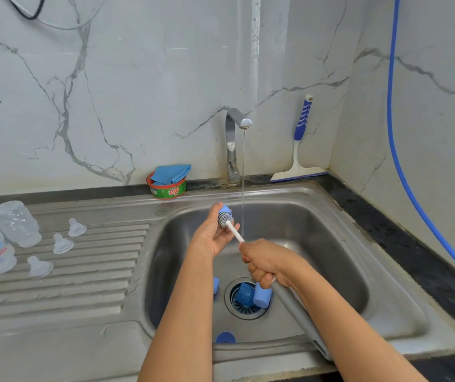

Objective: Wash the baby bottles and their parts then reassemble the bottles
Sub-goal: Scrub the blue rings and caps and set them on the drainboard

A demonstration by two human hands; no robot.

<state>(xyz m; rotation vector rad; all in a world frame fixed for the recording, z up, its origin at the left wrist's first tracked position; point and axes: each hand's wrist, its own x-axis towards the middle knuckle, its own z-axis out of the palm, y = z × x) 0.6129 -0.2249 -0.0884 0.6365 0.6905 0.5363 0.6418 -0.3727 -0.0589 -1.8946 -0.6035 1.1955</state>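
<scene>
Head view. Steel sink point(331, 205) set in a dark desk point(413, 257), with a veined marble wall point(138, 78) behind. The tap point(232, 150) runs a thin stream.

Left hand point(215, 235): grip curled round a blue part point(225, 209) over the far basin. Right hand point(267, 261): grip clamped on the brush point(236, 234) handle, bristles against the part.

Bottles point(17, 221) and three teats point(76, 227) sit on the left drainboard point(83, 271). Blue caps point(262, 296) lie at the drain.

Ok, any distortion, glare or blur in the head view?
Head view: even, soft light, no hard shadows; wide-angle bend curves the sink rim and leans the bottles at the left edge, slightly smeared; faint sheen on the wall; left hand, right hand and brush are sharp.
</scene>
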